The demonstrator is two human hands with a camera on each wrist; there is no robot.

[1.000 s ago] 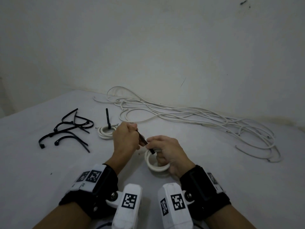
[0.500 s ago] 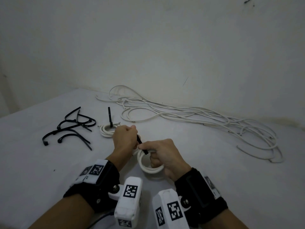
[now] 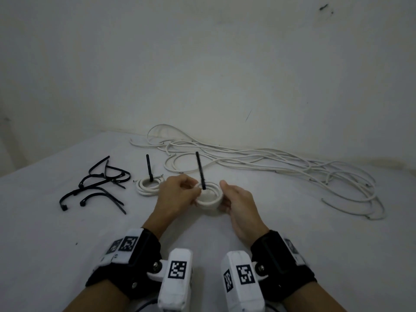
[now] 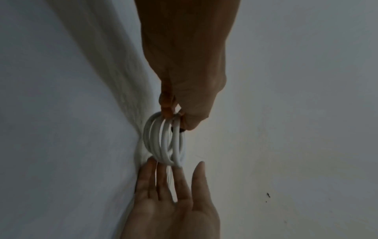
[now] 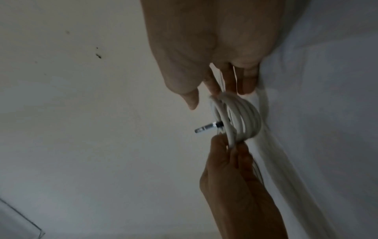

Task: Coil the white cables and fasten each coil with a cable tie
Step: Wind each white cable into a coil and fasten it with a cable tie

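A small white cable coil (image 3: 209, 199) sits low over the table between my hands. A black cable tie (image 3: 200, 170) is looped on its left side, with the tail standing straight up. My left hand (image 3: 193, 191) pinches the coil's left edge beside the tie. My right hand (image 3: 227, 195) is open, its straight fingers touching the coil's right side. In the left wrist view my left hand (image 4: 171, 116) pinches the coil (image 4: 163, 142) above the flat right hand (image 4: 174, 181). The right wrist view shows the coil (image 5: 239, 118), the tie tail (image 5: 206, 128) and the right fingers (image 5: 231, 84).
A tied coil (image 3: 147, 186) with an upright tie tail lies just left of my left hand. Several loose black cable ties (image 3: 99, 183) lie further left. Loose white cables (image 3: 270, 163) sprawl along the wall, from the middle to the far right.
My right hand has let go of the tie and coil and opened. My left hand moved from the tie tail to pinching the coil. The tail now stands upright and free.
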